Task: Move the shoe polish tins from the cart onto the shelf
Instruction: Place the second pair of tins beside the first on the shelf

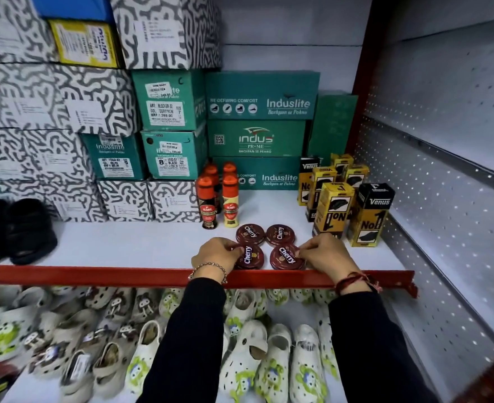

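White shelf holds four tins; both hands touch front ones.

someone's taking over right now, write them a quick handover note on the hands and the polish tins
Left hand: fingers on the front-left tin, which sits on the shelf.
Right hand: fingers on the front-right tin, also resting on the shelf.
Back-left tin and back-right tin sit just behind, untouched, in front of the Kiwi bottles.
Done: four tins on the shelf in a two-by-two block near the red front edge.
Left: let go of the front pair. The cart is out of view, so check it for more tins.
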